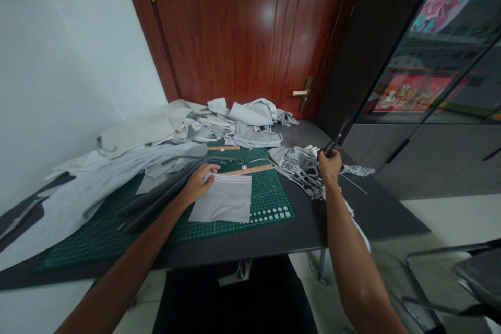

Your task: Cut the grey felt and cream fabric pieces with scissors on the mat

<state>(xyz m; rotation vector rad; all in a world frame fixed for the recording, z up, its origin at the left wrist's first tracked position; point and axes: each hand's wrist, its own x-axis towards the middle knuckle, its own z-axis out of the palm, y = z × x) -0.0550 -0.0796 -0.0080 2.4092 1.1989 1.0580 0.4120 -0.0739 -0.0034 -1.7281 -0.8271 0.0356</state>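
A grey cloth piece (225, 201) with pale stripes along its top edge lies flat on the green cutting mat (274, 195). My left hand (200, 183) rests at its upper left corner, thumb and forefinger apart. Just beyond the cloth's top edge is a wooden ruler (256, 169) with a pink round piece (244, 167) on it. To the right, my right hand (331, 164) is closed around dark scissors (333, 145), their blades pointing up and away. Beside that hand sits a heap of grey fabric strips (299, 164).
Grey and cream fabric (152, 128) is piled along the table's back and left. Dark folded cloth (156, 201) lies left of my left forearm. A second ruler (229, 147) lies farther back. Behind stands a wooden door (235, 31); a chair (475, 276) is at right.
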